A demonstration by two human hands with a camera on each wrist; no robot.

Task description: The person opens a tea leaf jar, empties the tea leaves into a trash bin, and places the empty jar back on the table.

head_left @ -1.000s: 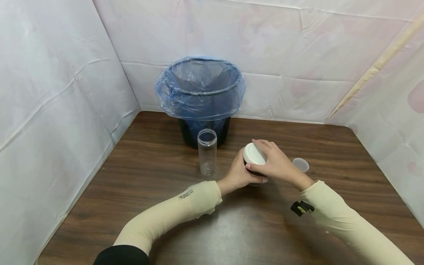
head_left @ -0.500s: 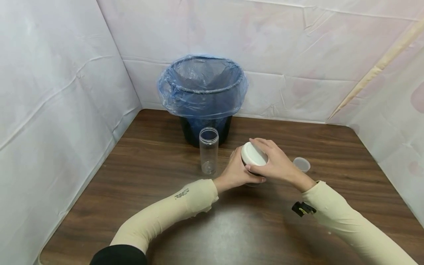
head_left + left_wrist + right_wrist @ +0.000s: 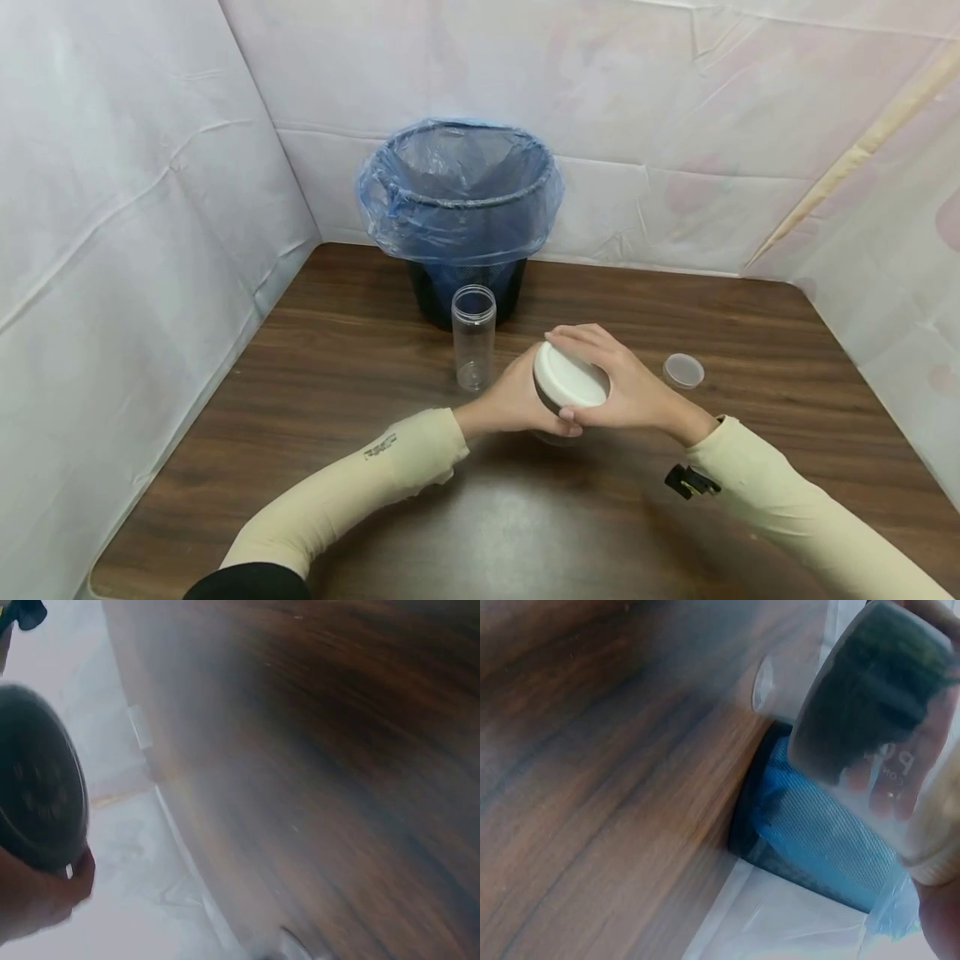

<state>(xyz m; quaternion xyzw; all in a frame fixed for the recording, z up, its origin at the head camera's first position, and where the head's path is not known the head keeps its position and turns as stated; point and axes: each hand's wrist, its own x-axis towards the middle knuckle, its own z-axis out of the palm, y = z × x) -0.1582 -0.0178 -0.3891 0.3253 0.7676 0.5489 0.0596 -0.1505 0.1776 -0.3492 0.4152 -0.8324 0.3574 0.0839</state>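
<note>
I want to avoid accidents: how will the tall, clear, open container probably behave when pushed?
The clear container looks empty, so it is probably light. Narrow and upright, it may tip if pushed high. Its round side suggests it could roll once fallen.

A clear, round jar [image 3: 874, 690] is hanging in the air above the table, being gripped round its side by the left hand [image 3: 513, 400]. A white lid [image 3: 572, 379], round and smooth-topped, is sitting over its mouth, with the right hand [image 3: 622, 383] gripping the rim; whether it is screwed tight or loose, the views are not showing. The jar is tilting, its lid end facing up towards the head camera. Something dark is filling its base end, its edge slanting across the see-through wall, and pale lettering is showing beside it. A dark band is also showing just under the lid. The round base is looking dark in the left wrist view.
</note>
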